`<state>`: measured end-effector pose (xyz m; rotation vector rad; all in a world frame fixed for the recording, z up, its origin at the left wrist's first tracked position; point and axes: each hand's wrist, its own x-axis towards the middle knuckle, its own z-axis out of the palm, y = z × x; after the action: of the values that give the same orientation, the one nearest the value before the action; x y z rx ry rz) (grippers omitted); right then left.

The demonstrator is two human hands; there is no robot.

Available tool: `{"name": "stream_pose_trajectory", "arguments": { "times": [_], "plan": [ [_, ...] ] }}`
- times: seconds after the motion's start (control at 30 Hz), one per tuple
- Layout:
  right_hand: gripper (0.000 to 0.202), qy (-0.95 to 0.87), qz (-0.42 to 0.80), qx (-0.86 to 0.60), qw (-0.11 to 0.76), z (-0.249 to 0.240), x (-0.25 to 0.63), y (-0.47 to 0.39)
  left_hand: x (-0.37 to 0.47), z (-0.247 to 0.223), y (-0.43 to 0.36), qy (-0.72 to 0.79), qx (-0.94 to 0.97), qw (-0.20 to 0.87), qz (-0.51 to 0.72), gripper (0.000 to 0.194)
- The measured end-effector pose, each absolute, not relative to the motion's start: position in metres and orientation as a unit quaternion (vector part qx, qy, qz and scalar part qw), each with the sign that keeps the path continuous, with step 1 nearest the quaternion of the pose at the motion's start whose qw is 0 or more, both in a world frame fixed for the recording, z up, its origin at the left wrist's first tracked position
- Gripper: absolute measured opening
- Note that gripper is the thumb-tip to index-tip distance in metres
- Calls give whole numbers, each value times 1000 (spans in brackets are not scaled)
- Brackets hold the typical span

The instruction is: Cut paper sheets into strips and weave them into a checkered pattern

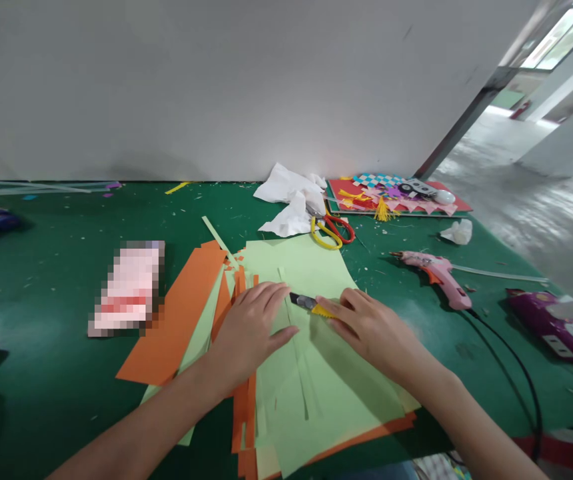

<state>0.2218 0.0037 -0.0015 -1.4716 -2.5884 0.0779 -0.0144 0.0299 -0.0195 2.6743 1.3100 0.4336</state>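
My left hand (252, 321) lies on the light green paper (356, 380), thumb spread away from the fingers. Its fingertips touch the top of a narrow green strip (298, 377) that lies lengthwise on the sheet. A yellow utility knife (306, 303) is gripped in my right hand (371, 323), its dark blade end pointing left, close to my left fingertips. Under and beside my left hand are orange strips (239, 413) and a wider orange paper piece (181, 313). More orange paper shows beneath the green sheet's lower edge.
Scissors (334, 230) with red and yellow handles lie by crumpled white tissue (291, 193). On the right are a pink glue gun (436, 273) with a black cord and a purple packet (561, 323). A red board (449, 193) holds decorations. A pixelated pink object (129, 287) sits left.
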Motion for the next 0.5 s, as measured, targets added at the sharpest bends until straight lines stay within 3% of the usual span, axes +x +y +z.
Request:
{"name": "stream_pose_trajectory", "arguments": {
  "times": [0.5],
  "plan": [
    [36, -869, 8, -488, 81, -5, 221, 2, -18, -16, 30, 422, 888, 94, 155, 56]
  ]
}}
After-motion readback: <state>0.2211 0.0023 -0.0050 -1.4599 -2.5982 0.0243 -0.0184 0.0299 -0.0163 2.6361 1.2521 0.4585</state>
